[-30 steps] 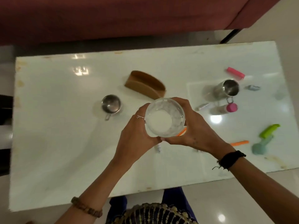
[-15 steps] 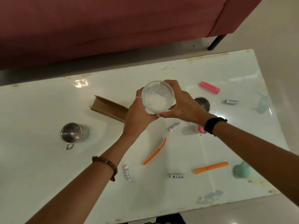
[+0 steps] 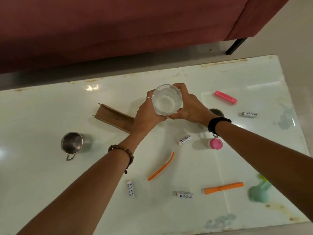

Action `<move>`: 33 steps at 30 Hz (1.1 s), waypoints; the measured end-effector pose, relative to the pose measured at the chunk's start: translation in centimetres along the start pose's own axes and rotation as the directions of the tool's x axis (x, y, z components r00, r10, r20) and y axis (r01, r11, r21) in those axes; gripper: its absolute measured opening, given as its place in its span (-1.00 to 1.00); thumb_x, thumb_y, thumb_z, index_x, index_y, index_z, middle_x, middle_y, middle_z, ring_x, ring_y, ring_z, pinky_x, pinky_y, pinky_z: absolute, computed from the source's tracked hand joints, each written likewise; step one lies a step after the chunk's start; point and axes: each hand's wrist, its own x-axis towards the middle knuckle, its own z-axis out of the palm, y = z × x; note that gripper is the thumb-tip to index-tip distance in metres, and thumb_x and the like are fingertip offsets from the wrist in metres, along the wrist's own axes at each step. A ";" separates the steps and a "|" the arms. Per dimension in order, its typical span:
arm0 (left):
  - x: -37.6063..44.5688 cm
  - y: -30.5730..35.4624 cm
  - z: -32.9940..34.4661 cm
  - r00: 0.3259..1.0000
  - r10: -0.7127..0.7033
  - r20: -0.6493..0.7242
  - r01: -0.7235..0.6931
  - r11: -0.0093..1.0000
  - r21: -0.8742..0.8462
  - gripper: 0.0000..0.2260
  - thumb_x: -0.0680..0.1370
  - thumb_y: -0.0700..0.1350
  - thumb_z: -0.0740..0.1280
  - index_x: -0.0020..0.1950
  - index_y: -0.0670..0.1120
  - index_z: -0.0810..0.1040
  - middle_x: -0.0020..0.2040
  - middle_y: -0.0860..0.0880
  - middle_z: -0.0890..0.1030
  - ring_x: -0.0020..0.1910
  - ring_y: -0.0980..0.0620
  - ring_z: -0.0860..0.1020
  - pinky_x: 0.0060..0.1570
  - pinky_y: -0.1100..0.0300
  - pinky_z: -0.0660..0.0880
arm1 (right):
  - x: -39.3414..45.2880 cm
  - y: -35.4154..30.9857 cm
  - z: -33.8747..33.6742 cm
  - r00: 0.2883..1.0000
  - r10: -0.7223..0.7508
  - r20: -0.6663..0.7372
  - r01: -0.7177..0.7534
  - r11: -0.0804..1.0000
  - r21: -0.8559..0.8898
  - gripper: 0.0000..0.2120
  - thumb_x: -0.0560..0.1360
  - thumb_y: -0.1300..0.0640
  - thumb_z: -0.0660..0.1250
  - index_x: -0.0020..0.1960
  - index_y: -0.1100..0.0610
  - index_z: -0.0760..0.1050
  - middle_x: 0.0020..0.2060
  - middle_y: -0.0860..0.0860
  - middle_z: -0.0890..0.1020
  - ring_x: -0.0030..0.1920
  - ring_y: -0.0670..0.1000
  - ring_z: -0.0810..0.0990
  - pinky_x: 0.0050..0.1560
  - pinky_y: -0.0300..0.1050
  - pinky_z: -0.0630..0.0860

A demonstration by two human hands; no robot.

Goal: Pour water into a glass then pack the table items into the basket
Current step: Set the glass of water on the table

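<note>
- White glossy table [image 3: 50, 192] fills the view, with a dark red sofa [image 3: 118, 28] beyond it.
- Left hand [image 3: 145, 116] and right hand [image 3: 189, 107] both curl around a clear glass [image 3: 166, 100], held above the tabletop.
- Keeping it level and lowering slowly should avoid spills.
- Just behind the left hand lies a brown wooden holder [image 3: 113, 118]; a steel mug [image 3: 72, 145] stands well left.
- Batteries [image 3: 184, 139] and orange clips [image 3: 160, 167] lie scattered below the hands.
</note>
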 end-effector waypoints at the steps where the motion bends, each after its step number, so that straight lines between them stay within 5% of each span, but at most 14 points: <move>1: 0.0 0.0 0.0 1.000 -0.002 0.009 0.002 1.000 0.010 -0.22 0.21 -0.07 0.58 0.32 0.05 0.25 0.00 0.14 0.45 -0.03 0.08 0.46 -0.12 0.19 0.41 | -0.1 0.0 0.1 1.000 0.005 -0.003 -0.005 1.000 0.005 -0.19 0.29 0.10 0.55 0.35 0.11 0.11 0.18 -0.06 0.40 0.12 0.01 0.48 0.12 -0.14 0.48; 16: -0.9 -0.3 0.3 0.997 -0.080 0.018 0.081 0.995 -0.059 -0.25 0.28 -0.11 0.55 0.37 0.02 0.23 0.03 0.12 0.45 0.03 0.07 0.47 -0.06 0.21 0.42 | -0.2 -0.1 1.0 0.998 0.061 -0.002 -0.061 0.998 0.033 -0.16 0.30 0.15 0.55 0.38 0.10 0.08 0.20 -0.01 0.42 0.15 0.07 0.50 0.12 -0.10 0.51; 19: -2.6 0.1 0.7 0.994 -0.106 0.011 0.107 0.988 -0.113 -0.35 0.41 -0.17 0.45 0.41 -0.07 0.21 0.11 0.06 0.46 0.19 -0.03 0.50 0.00 0.23 0.44 | -1.5 -0.7 2.2 0.987 0.120 -0.110 -0.101 0.981 0.163 -0.07 0.29 0.18 0.56 0.43 0.12 0.02 0.28 0.01 0.33 0.22 0.00 0.41 0.24 -0.07 0.46; 22: -5.6 0.8 0.8 0.982 -0.188 0.009 0.186 0.963 -0.197 -0.34 0.49 -0.20 0.37 0.48 -0.05 0.08 0.36 -0.06 0.41 0.34 -0.05 0.41 0.23 0.11 0.44 | -3.9 -1.9 4.4 0.919 0.193 -0.343 -0.151 0.978 0.144 -0.05 0.28 0.15 0.56 0.46 0.10 0.03 0.41 0.06 0.18 0.28 -0.07 0.29 0.22 -0.29 0.36; 25: -9.4 1.6 -0.3 0.977 -0.215 0.005 0.208 0.939 -0.275 -0.46 0.52 -0.22 0.32 0.44 -0.03 0.21 0.36 -0.06 0.41 0.33 0.01 0.41 0.17 0.30 0.42 | -6.9 -3.9 6.8 0.838 0.180 -0.515 -0.158 0.984 0.087 -0.22 0.32 0.15 0.52 0.39 0.03 0.15 0.25 -0.04 0.23 0.10 -0.20 0.38 0.06 -0.47 0.37; 28: -13.2 1.7 -2.7 0.985 -0.165 -0.053 0.148 0.959 -0.243 -0.71 0.54 -0.23 0.28 0.25 -0.05 0.47 0.20 0.02 0.55 0.19 0.10 0.51 0.01 0.57 0.39 | -9.5 -6.7 9.2 0.843 0.166 -0.512 -0.111 0.984 0.137 -0.45 0.40 0.15 0.45 0.21 -0.15 0.21 0.13 -0.17 0.34 -0.01 -0.28 0.45 -0.10 -0.52 0.41; 33: -18.3 -1.1 -9.1 0.977 -0.148 -0.152 0.117 0.975 -0.191 -0.82 0.55 -0.19 0.26 0.11 -0.02 0.56 0.04 0.04 0.65 0.02 0.14 0.59 0.00 0.44 0.48 | -11.3 -12.4 14.4 0.902 0.122 -0.414 -0.076 0.989 0.126 -0.65 0.49 0.17 0.34 0.03 -0.25 0.33 -0.08 -0.26 0.57 -0.08 -0.19 0.55 -0.07 -0.47 0.43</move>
